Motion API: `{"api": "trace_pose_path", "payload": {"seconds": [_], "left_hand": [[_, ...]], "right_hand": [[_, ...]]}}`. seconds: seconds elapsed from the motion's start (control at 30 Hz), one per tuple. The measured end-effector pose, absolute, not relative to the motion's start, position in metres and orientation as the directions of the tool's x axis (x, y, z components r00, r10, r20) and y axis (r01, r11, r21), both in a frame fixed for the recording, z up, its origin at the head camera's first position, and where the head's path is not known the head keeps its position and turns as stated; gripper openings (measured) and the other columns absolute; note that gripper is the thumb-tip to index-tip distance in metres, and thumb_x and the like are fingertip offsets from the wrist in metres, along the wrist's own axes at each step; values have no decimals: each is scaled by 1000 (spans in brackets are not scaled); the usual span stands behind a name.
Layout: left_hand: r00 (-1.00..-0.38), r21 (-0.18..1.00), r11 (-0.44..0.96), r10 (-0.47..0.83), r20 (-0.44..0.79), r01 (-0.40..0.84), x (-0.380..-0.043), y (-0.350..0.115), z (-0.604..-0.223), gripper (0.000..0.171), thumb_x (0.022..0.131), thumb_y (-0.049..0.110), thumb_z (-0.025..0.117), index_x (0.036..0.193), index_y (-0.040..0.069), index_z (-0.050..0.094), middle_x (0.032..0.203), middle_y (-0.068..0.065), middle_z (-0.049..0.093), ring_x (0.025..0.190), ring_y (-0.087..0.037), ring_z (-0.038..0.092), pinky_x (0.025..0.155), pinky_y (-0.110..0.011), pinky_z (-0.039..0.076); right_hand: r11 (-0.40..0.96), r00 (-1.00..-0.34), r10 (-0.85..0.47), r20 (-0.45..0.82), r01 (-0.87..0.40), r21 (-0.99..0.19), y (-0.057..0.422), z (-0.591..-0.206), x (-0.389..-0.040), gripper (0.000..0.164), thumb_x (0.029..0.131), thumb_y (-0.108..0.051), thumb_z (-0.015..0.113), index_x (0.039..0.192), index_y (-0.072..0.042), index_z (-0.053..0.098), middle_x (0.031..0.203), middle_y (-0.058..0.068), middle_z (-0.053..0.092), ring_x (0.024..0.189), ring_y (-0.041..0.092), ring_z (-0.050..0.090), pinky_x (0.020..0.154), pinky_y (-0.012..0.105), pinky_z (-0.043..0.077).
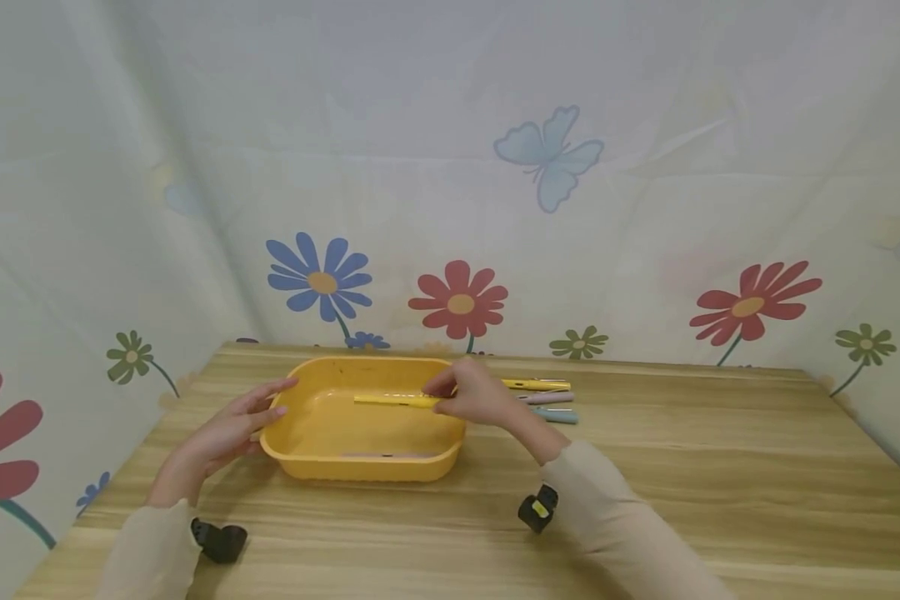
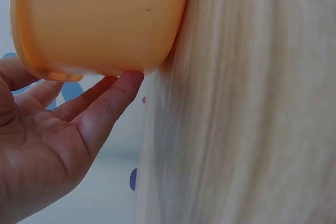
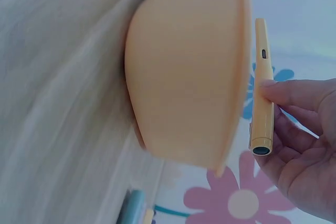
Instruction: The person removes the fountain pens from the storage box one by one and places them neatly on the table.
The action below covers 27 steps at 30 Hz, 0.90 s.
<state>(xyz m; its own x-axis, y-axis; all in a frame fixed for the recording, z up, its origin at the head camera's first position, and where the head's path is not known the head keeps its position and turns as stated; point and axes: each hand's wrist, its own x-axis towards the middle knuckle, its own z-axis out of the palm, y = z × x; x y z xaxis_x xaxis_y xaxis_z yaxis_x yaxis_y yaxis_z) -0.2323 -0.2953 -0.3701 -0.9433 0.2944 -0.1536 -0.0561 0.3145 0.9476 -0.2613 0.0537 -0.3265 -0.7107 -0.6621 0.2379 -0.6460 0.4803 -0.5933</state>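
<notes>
My right hand (image 1: 482, 393) pinches a yellow pen (image 1: 393, 401) between thumb and fingers, above the right part of a yellow plastic basin (image 1: 363, 468). In the right wrist view the pen (image 3: 263, 103) stands just past the basin's rim, its dark round end toward the camera. My left hand (image 1: 228, 429) holds the basin's left end at the rim. The left wrist view shows fingertips (image 2: 134, 80) against the outer wall of the basin (image 2: 105, 24). A pale pen (image 1: 387, 456) lies inside the basin along the near wall, mostly hidden by the rim.
Right of the basin, on the wooden table (image 1: 690, 467), lie a yellow pen (image 1: 543, 385), a greyish pen (image 1: 551, 398) and a teal pen (image 1: 558, 415), partly behind my right hand. A flower-printed cloth (image 1: 630, 233) hangs behind the table's far edge.
</notes>
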Motion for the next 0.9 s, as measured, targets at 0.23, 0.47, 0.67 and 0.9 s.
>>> {"api": "trace_pose_path", "payload": {"seconds": [0.23, 0.47, 0.67, 0.9], "left_hand": [[-942, 949, 310, 298, -152, -55, -233, -295, -370, 62, 95, 20, 47, 145, 5, 14, 148, -27, 0, 126, -49, 26, 84, -46, 48], [-946, 939, 335, 274, -173, -74, -232, -296, -369, 61, 95, 21, 47, 145, 7, 16, 149, -25, 0, 129, -49, 21, 87, -49, 46], [-948, 934, 347, 265, -178, -78, -232, -296, -367, 61, 95, 22, 47, 145, 7, 17, 149, -25, 0, 130, -48, 19, 88, -49, 45], [-946, 940, 335, 278, -168, -68, -233, -296, -369, 61, 95, 22, 48, 145, 7, 17, 149, -25, 0, 130, -49, 19, 87, -48, 46]], "right_hand": [[479, -720, -647, 252, -641, -600, 78, -321, -262, 23, 77, -1, 69, 98, 5, 68, 91, 11, 70, 80, 17, 65, 69, 20, 52], [463, -741, -618, 262, -613, -641, 103, -315, -259, 22, 77, 0, 68, 99, 4, 68, 91, 12, 69, 81, 17, 65, 68, 21, 52], [457, -775, -581, 248, -562, -689, 125, -312, -258, 24, 77, 1, 68, 100, 7, 67, 92, 15, 69, 80, 20, 65, 67, 24, 53], [480, -794, -556, 246, -549, -684, 150, -315, -258, 22, 77, 2, 68, 99, 8, 67, 92, 17, 68, 80, 22, 65, 66, 25, 54]]}}
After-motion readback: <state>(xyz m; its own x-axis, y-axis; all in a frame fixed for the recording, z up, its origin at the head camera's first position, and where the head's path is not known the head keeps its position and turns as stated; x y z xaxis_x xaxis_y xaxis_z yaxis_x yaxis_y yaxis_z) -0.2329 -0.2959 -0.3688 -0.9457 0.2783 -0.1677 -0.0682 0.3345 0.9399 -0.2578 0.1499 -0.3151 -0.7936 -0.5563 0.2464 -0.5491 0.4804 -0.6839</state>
